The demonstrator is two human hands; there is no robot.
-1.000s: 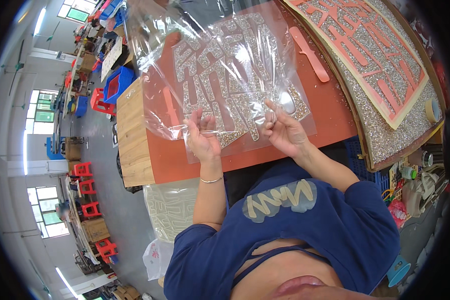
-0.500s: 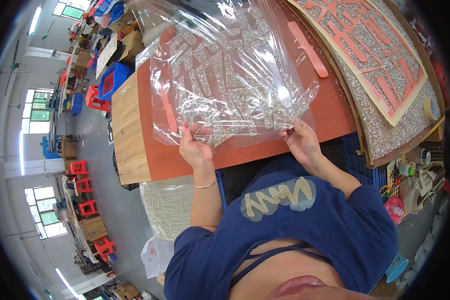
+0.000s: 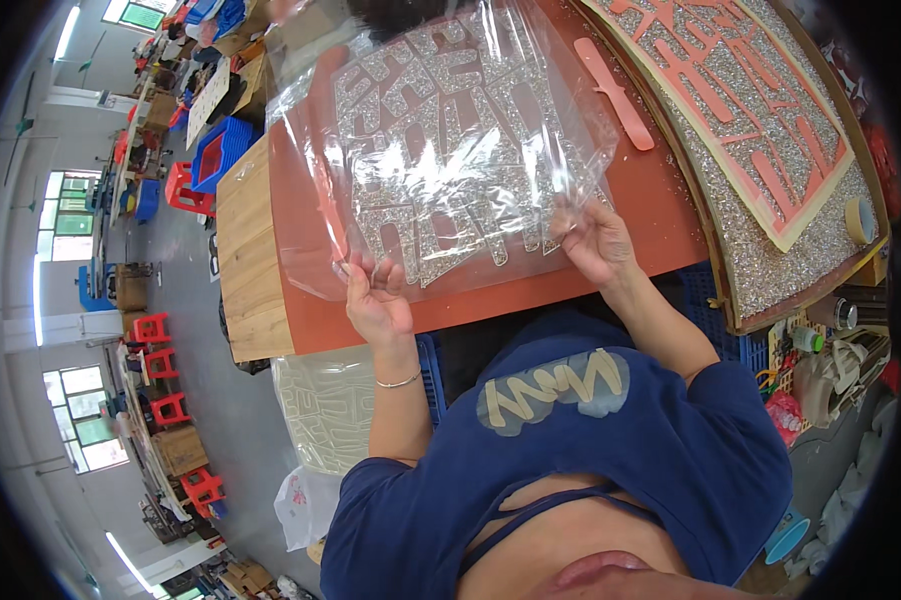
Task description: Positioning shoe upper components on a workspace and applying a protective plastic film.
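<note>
A clear plastic film (image 3: pixel 315 275) lies loosely, wrinkled and full of glare, over several glittery, silvery cut-out shapes (image 3: pixel 435 190) like letters. My left hand (image 3: pixel 378 300) pinches its near left edge between thumb and fingers. At the near right edge, my right hand (image 3: pixel 595 245) is closed on the same film, with the fingertips partly behind its folds. Under the film is a red-brown board (image 3: pixel 490 305) on the table. One pink strip (image 3: pixel 332 215) shows through the film on the left. Another pink strip (image 3: pixel 615 95) lies uncovered at the right.
To the right stands a tray of glitter (image 3: pixel 755 260) with a pink stencil (image 3: pixel 710 90) and a roll of tape (image 3: pixel 859 220). A wooden board (image 3: pixel 250 260) borders the left. Blue crates (image 3: pixel 222 155) and red stools (image 3: pixel 170 408) stand farther left. A dark rounded shape (image 3: pixel 410 12) shows at the top edge.
My left hand has moved left and slightly nearer with the film's edge. My right hand has moved slightly farther away. The film has spread leftward, and a dark shape has appeared at the top.
</note>
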